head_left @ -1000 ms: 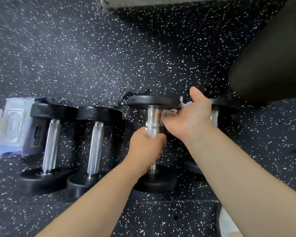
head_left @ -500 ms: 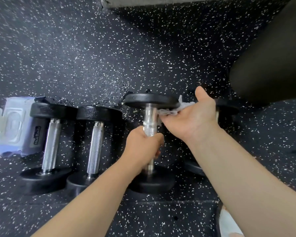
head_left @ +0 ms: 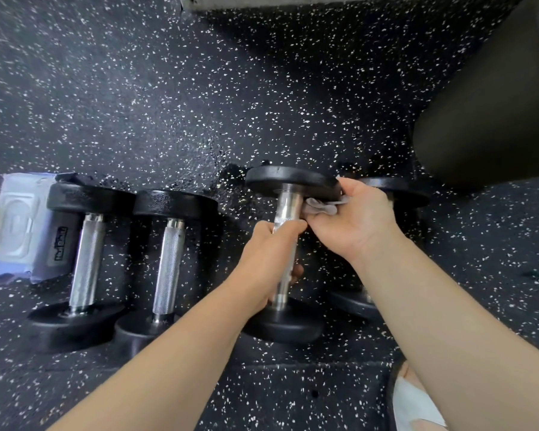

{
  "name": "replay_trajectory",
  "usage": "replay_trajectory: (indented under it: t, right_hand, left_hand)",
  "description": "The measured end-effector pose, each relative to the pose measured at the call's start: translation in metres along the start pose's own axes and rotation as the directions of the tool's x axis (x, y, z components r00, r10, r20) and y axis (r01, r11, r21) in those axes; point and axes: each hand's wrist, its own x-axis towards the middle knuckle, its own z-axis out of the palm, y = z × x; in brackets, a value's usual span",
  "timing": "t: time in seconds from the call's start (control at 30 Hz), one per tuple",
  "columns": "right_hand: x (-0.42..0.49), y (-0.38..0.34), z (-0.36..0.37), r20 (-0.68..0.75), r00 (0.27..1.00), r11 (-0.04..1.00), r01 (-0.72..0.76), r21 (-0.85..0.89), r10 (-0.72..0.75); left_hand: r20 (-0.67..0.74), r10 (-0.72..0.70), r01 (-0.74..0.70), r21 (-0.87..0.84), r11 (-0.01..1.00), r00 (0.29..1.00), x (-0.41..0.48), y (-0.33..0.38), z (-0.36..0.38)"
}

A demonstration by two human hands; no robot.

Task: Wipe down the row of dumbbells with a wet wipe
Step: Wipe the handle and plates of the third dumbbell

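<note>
Several black dumbbells with knurled steel handles lie in a row on the speckled floor. My left hand (head_left: 269, 255) grips the handle of the third dumbbell (head_left: 291, 185) and holds it lifted. My right hand (head_left: 360, 220) pinches a crumpled white wet wipe (head_left: 322, 206) against the inner face of that dumbbell's far head, beside the handle. The first dumbbell (head_left: 87, 259) and the second dumbbell (head_left: 168, 262) lie to the left. My right arm hides most of the fourth dumbbell (head_left: 399, 189).
A pack of wet wipes (head_left: 16, 225) lies at the far left, behind the first dumbbell. A large dark rounded object (head_left: 492, 113) stands at the upper right. A grey edge (head_left: 262, 0) runs along the top. A white scrap (head_left: 413, 402) shows at the bottom right.
My right hand has turned, the thumb dropping from upright down onto the far head's edge with the wipe. The lifted dumbbell has shifted slightly.
</note>
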Motion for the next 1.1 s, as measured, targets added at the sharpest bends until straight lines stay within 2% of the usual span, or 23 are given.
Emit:
replay_trajectory:
  t: [0.1, 0.2, 0.33, 0.53, 0.7, 0.83, 0.9, 1.0, 1.1]
  right_hand:
    - [0.003, -0.003, -0.003, 0.001, 1.0, 1.0, 0.018, 0.022, -0.018]
    - [-0.007, -0.003, 0.001, 0.064, 0.998, 0.998, 0.012, 0.069, -0.016]
    - [-0.013, 0.001, 0.003, 0.045, 0.999, 0.992, -0.019, 0.123, 0.014]
    - [-0.011, 0.011, 0.007, -0.065, 0.998, 0.996, 0.002, 0.09, 0.004]
    - [-0.028, -0.005, 0.003, -0.041, 0.999, 0.999, -0.007, 0.039, 0.008]
    - [-0.039, -0.007, 0.006, -0.018, 1.0, 0.99, 0.013, 0.138, -0.011]
    - [-0.032, -0.003, 0.009, -0.009, 1.0, 0.987, -0.027, 0.155, 0.029]
    - [-0.017, 0.006, 0.005, -0.027, 0.996, 0.991, -0.08, 0.107, 0.084]
    - [-0.006, 0.01, -0.002, -0.042, 0.996, 0.995, -0.073, 0.07, 0.076]
  left_hand:
    - [-0.036, 0.104, -0.102, 0.054, 0.993, 0.994, 0.003, -0.007, -0.001]
    - [0.004, 0.132, -0.132, 0.028, 0.991, 0.991, 0.003, -0.017, -0.007]
    - [0.072, 0.094, -0.089, -0.066, 0.994, 0.993, 0.001, -0.023, -0.01]
    - [0.241, 0.02, 0.045, -0.261, 0.964, 0.97, -0.006, -0.011, -0.009]
    - [0.199, 0.037, 0.006, -0.212, 0.977, 0.979, -0.003, -0.011, -0.013]
    - [0.147, 0.036, -0.014, -0.148, 0.989, 0.989, 0.001, -0.014, -0.015]
    - [0.182, 0.017, 0.025, -0.225, 0.974, 0.983, 0.0, -0.016, -0.015]
    - [0.324, -0.03, 0.16, -0.383, 0.91, 0.946, -0.004, -0.016, -0.019]
    - [0.423, -0.058, 0.228, -0.364, 0.903, 0.904, -0.007, -0.011, -0.021]
